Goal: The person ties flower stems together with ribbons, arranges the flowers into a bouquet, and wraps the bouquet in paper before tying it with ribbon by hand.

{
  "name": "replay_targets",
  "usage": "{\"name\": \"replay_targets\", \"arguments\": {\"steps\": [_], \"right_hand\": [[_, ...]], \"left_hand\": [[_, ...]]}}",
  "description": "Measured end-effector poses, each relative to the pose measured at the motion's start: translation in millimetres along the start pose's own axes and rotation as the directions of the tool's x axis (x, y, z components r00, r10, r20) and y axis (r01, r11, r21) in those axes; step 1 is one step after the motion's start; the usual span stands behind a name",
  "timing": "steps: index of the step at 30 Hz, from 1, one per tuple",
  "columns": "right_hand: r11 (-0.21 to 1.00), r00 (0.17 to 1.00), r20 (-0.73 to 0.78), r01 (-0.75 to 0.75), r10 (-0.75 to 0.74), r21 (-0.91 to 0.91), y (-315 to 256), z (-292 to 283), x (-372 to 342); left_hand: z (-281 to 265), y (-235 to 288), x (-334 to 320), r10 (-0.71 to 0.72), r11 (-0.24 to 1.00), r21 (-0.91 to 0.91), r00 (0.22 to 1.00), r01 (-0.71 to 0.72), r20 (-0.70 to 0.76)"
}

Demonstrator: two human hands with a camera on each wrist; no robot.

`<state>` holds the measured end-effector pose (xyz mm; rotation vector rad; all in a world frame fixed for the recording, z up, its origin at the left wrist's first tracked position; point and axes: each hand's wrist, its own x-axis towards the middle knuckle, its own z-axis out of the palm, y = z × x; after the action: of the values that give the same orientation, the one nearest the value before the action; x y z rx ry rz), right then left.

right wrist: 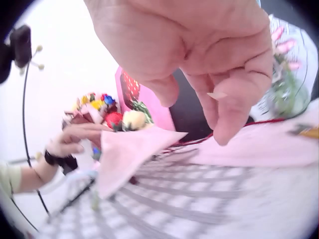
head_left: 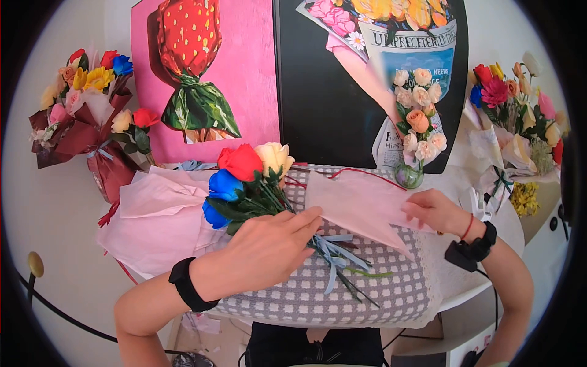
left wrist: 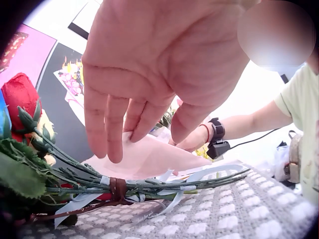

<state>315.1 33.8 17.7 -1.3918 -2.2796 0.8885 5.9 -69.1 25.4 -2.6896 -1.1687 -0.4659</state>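
Straight fingers of my left hand (head_left: 269,244) reach across the flower stems (left wrist: 149,184), their tips right at the left edge of a pale pink sheet of wrapping paper (head_left: 354,196). Part of the sheet stands up as a pointed flap (right wrist: 129,152). My right hand (head_left: 431,211) is over the sheet's right end; in the right wrist view its fingers hang loosely bent with nothing between them. Beside my left hand lies a bunch with a red rose (head_left: 239,162), a cream rose (head_left: 275,158) and blue roses (head_left: 224,186). A light blue ribbon (head_left: 333,254) is on its stems.
More pink paper (head_left: 159,214) lies to the left on the grey checked cloth (head_left: 281,303). Wrapped bouquets stand at the left (head_left: 92,122) and right (head_left: 513,116). A glass vase (head_left: 408,176) of pale roses stands behind the sheet, before large pictures (head_left: 251,92).
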Motion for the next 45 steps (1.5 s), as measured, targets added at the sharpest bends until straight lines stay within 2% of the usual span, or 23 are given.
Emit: {"name": "replay_targets", "arguments": {"steps": [1, 3, 4, 6, 8, 10, 12, 13, 14, 15, 16, 18, 20, 24, 25, 29, 32, 34, 37, 38, 42, 44, 45], "right_hand": [[1.0, 1.0, -0.002, 0.001, -0.001, 0.003, -12.7, 8.8, 1.8], [0.96, 0.963, 0.23, -0.189, 0.14, 0.207, -37.5, 23.4, 6.1], [0.962, 0.964, 0.229, -0.182, 0.134, 0.205, -44.2, 30.3, 7.8], [0.879, 0.961, 0.274, -0.154, 0.027, 0.452, -49.9, 43.2, 12.6], [0.895, 0.975, 0.223, -0.094, -0.006, 0.436, -46.0, 45.1, 23.5], [0.81, 0.998, -0.035, 0.064, -0.054, 0.583, -44.5, 44.6, 29.4], [0.748, 0.993, -0.083, 0.122, -0.09, 0.652, -44.6, 37.9, 33.6], [0.747, 0.977, -0.196, 0.191, -0.082, 0.636, -40.7, 36.0, 38.5], [0.749, 0.949, -0.306, 0.256, -0.075, 0.611, -39.6, 33.5, 41.1], [0.769, 0.94, -0.341, 0.236, -0.024, 0.595, -42.2, 32.2, 43.2], [0.771, 0.939, -0.342, 0.236, -0.026, 0.591, -44.5, 33.6, 44.5], [0.752, 0.931, -0.364, 0.261, -0.03, 0.605, -47.1, 38.6, 52.1], [0.74, 0.93, -0.365, 0.273, -0.04, 0.614, -46.9, 47.2, 64.5], [0.702, 0.94, -0.325, 0.303, -0.107, 0.645, -46.2, 61.9, 83.9], [0.691, 0.946, -0.311, 0.288, -0.095, 0.663, -47.3, 64.5, 87.5], [0.674, 0.954, -0.284, 0.271, -0.095, 0.688, -46.1, 67.1, 99.4], [0.685, 0.952, -0.289, 0.279, -0.103, 0.673, -43.6, 65.2, 100.5], [0.695, 0.949, -0.296, 0.287, -0.11, 0.66, -43.1, 63.7, 101.0], [0.699, 0.94, -0.316, 0.31, -0.125, 0.645, -44.2, 59.1, 106.2], [0.696, 0.934, -0.334, 0.325, -0.128, 0.64, -46.4, 57.3, 110.5], [0.542, 0.837, -0.51, 0.527, -0.198, 0.654, -77.0, 50.4, 126.4], [0.468, 0.78, -0.576, 0.615, -0.244, 0.635, -104.0, 38.5, 121.9], [0.46, 0.757, -0.598, 0.643, -0.263, 0.612, -113.3, 31.3, 124.4]], "left_hand": [[-1.3, -0.1, -2.7, 0.002, 1.0, 0.002, 1.0, -0.002, 0.002], [-5.6, -1.1, -7.2, -0.083, 0.996, -0.021, 0.996, 0.082, -0.046], [-6.4, -2.9, -9.8, -0.085, 0.996, -0.015, 0.995, 0.084, -0.05], [-5.1, -8.4, -15.7, -0.156, 0.987, -0.064, 0.982, 0.15, -0.108], [-3.5, -11.9, -25.0, -0.187, 0.982, -0.038, 0.97, 0.183, -0.158], [-6.0, -12.2, -32.6, -0.208, 0.978, -0.013, 0.957, 0.209, -0.203], [-14.1, -8.8, -37.7, -0.474, 0.812, -0.295, 0.864, 0.503, 0.168], [-5.2, -16.8, -39.2, -0.433, 0.712, -0.442, 0.837, 0.546, 0.335], [6.4, -17.0, -39.7, -0.43, 0.713, -0.442, 0.838, 0.544, 0.336], [19.2, -13.4, -39.8, -0.49, 0.247, -0.746, 0.744, 0.619, 0.455], [28.6, -11.4, -36.6, -0.462, -0.3, -0.806, 0.662, 0.51, 0.591], [41.8, -13.8, -24.1, -0.457, -0.355, -0.826, 0.689, 0.438, 0.562], [61.7, -15.9, -16.5, -0.513, -0.494, -0.84, 0.704, 0.226, 0.491], [76.1, -12.1, -1.1, -0.563, -0.502, -0.852, 0.693, 0.147, 0.451], [71.8, -5.7, 4.9, -0.618, -0.505, -0.856, 0.645, 0.112, 0.449], [78.9, -9.6, 14.1, -0.659, -0.461, -0.878, 0.614, 0.128, 0.435], [75.9, -15.7, 20.3, -0.659, -0.476, -0.879, 0.654, 0.019, 0.372], [64.7, -21.9, 27.1, -0.63, -0.465, -0.885, 0.688, 0.036, 0.36], [34.0, -26.0, 44.3, -0.637, -0.242, -0.97, 0.752, 0.011, 0.168], [24.9, -28.3, 50.3, -0.629, -0.229, -0.973, 0.762, 0.011, 0.157], [-2.5, -33.2, 78.4, -0.555, -0.032, -0.999, 0.832, -0.032, -0.009], [-12.4, -40.3, 90.8, -0.501, 0.207, -0.976, 0.85, -0.063, -0.161], [-17.2, -39.7, 96.8, -0.494, 0.241, -0.965, 0.844, -0.1, -0.211]]}}
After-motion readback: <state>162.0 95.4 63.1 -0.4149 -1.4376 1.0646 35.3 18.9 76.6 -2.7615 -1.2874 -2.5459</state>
